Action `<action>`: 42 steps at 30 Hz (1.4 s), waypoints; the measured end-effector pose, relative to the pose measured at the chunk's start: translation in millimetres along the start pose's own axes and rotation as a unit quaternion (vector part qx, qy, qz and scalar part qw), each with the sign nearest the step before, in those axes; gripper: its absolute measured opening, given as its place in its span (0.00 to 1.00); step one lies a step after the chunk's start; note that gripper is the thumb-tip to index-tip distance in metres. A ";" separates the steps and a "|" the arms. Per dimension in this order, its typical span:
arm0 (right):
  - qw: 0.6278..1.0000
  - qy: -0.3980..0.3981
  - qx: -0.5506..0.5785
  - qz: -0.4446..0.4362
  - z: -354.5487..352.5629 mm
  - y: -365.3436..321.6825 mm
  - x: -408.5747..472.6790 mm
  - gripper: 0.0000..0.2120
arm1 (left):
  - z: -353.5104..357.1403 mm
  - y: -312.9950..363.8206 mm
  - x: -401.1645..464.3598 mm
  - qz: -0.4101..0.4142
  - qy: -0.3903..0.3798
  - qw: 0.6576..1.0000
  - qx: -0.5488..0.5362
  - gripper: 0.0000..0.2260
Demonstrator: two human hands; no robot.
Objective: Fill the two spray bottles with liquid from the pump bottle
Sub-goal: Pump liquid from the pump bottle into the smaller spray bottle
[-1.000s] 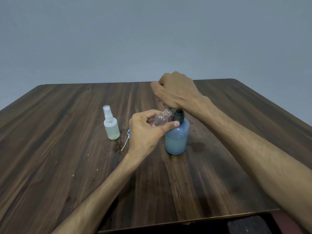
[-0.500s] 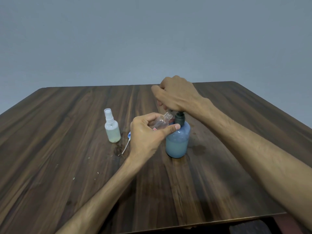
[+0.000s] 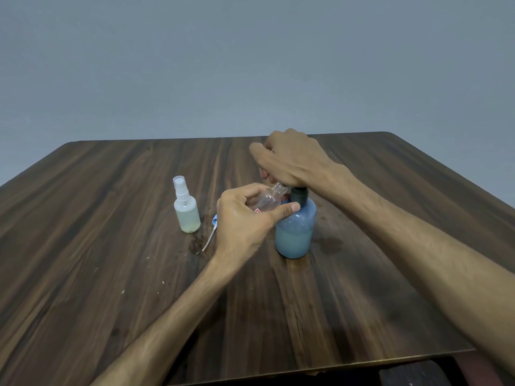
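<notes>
Blue pump bottle (image 3: 295, 232) stands mid-table (image 3: 111, 274), its black pump under the right hand (image 3: 289, 160), whose curled fingers close over the pump head. Left hand (image 3: 245, 218) pinches the clear open bottle (image 3: 269, 200), tilted so its neck points up-right toward the hidden spout. A capped, filled spray bottle (image 3: 186, 210) stands well left. Neck-to-spout alignment likely decides the next press.

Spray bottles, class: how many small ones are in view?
2. A capped, cloudy-filled small plastic spray bottle stands on the wooden table; an uncapped clear spray bottle is tilted in the left hand.
</notes>
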State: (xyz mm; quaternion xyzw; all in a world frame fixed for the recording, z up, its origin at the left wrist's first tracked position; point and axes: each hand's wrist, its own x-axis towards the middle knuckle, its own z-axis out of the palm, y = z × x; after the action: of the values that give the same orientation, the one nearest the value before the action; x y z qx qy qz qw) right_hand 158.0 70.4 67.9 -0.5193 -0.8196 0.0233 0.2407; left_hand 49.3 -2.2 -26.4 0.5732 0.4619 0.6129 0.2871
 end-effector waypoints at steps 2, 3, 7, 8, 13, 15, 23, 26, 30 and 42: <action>1.000 0.023 0.016 -0.005 -3.2 0.2 3.1 0.30 | 0.0 -2.0 0.2 0.002 0.000 1.000 -0.004 0.09; 1.000 0.023 0.018 -0.007 -2.7 -0.2 3.9 0.30 | -0.1 -2.6 0.5 0.000 0.002 1.000 -0.006 0.09; 1.000 -0.010 -0.002 -0.001 2.6 -1.2 0.0 0.28 | -0.3 -2.1 0.5 0.001 0.004 1.000 0.001 0.10; 1.000 -0.008 0.006 0.004 -0.3 -0.4 1.4 0.28 | 0.0 -1.2 0.2 -0.004 0.002 1.000 -0.001 0.10; 1.000 -0.024 0.011 0.005 0.0 -0.8 2.4 0.27 | 0.2 -0.9 1.1 -0.011 -0.001 1.000 -0.006 0.10; 0.999 -0.032 0.000 0.002 1.7 -0.9 0.5 0.25 | -0.3 0.3 0.0 -0.012 0.001 1.000 -0.004 0.10; 0.999 -0.033 -0.006 0.004 1.6 -1.4 0.4 0.24 | -0.3 -0.3 0.6 -0.006 0.003 1.000 0.003 0.10; 1.000 0.002 0.012 0.000 -4.7 -1.6 3.9 0.25 | -1.0 -0.9 0.1 -0.004 -0.003 1.000 0.001 0.10; 0.999 -0.033 -0.006 0.009 2.1 -0.8 1.0 0.22 | -0.7 -0.5 0.7 -0.002 -0.002 1.000 0.002 0.10; 1.000 0.002 -0.006 0.002 -4.5 -2.9 0.3 0.23 | -0.6 -1.0 0.3 0.006 -0.001 1.000 0.007 0.10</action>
State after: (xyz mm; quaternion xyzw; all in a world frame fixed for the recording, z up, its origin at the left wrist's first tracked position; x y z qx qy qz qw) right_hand 157.3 68.3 72.8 -0.5226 -0.8180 0.0177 0.2396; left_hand 48.5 -1.6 -27.1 0.5790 0.4623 0.6105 0.2797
